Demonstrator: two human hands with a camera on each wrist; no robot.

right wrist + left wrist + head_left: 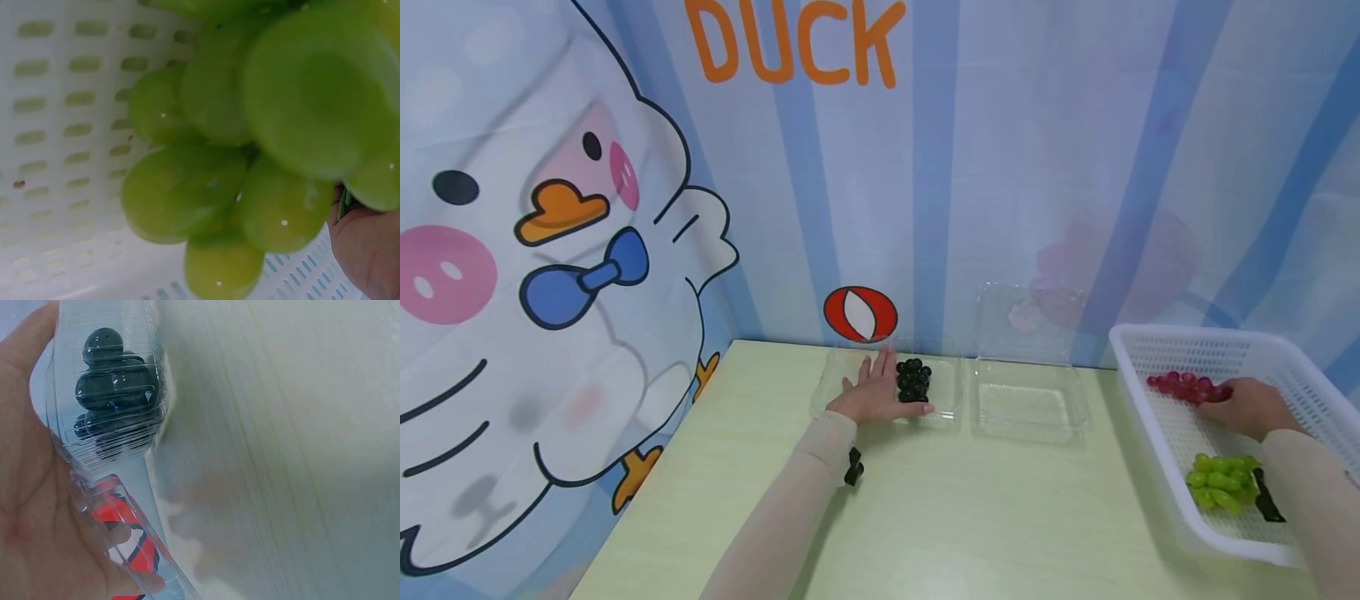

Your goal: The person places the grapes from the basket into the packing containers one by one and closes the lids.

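My left hand (876, 396) lies against a clear plastic clamshell box (951, 392), fingers extended and thumb spread along its near edge. Inside that box is a bunch of dark grapes (913, 381), seen through ribbed plastic in the left wrist view. Over the white basket (1157, 475), my right hand (1255, 408) pinches one end of a bunch of red grapes (1180, 386). A bunch of green grapes (1221, 482) rests nearer me in the basket and fills much of the right wrist view. There the red bunch is hidden.
A second clear clamshell box (1030, 404) stands with its lid raised between the first box and the basket. Behind the pale table (955, 508) hangs a printed curtain (1000, 167) with a duck picture. The basket has raised, slotted walls.
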